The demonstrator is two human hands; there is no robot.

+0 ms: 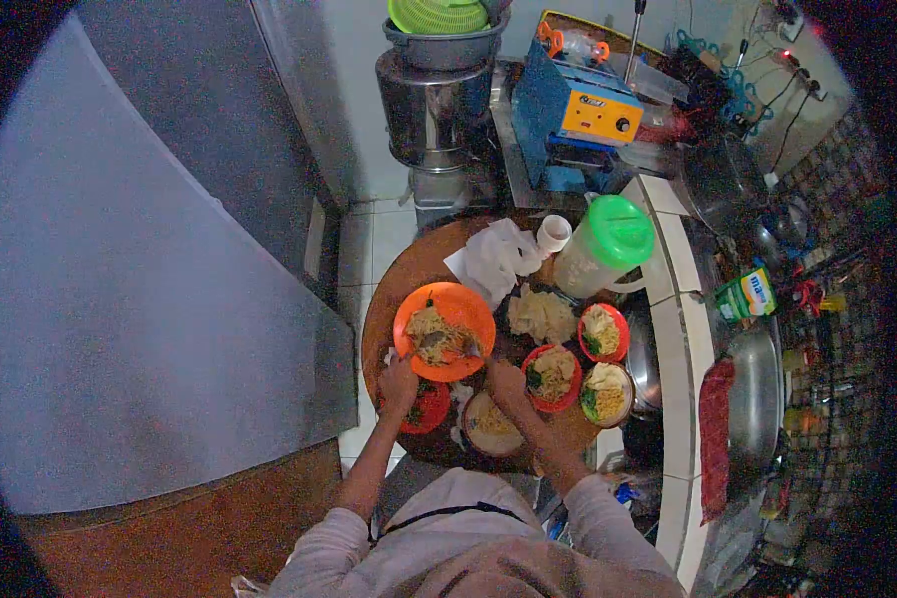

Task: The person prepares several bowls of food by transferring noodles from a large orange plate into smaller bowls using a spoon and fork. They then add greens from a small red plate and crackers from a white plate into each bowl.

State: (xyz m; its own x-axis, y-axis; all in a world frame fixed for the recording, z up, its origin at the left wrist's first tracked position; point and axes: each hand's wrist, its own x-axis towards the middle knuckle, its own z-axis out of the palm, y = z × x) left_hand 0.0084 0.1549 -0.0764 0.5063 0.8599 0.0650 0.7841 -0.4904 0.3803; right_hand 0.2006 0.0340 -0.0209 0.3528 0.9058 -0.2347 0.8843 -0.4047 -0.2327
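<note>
An orange plate (406,309) holding noodles (434,339) lies on the round wooden table in front of me. My left hand (399,385) is closed at the plate's lower left rim and appears to grip it; its fingertips are hard to make out. Closed around the handle of a metal spoon (473,349), my right hand (505,383) is at the lower right rim, with the spoon's end by the noodles. Partly under my left forearm sits a red bowl (427,411) with greens. Below my right hand is a pale bowl (491,439) with some noodles.
To the right stand two red bowls (553,379) (605,332) and a pale-rimmed bowl (608,394), all with noodles. Behind them are crackers (541,317), a green-lidded jug (613,239), a white cup (554,232) and a plastic bag (498,257). A tiled counter edge (680,349) borders the right side.
</note>
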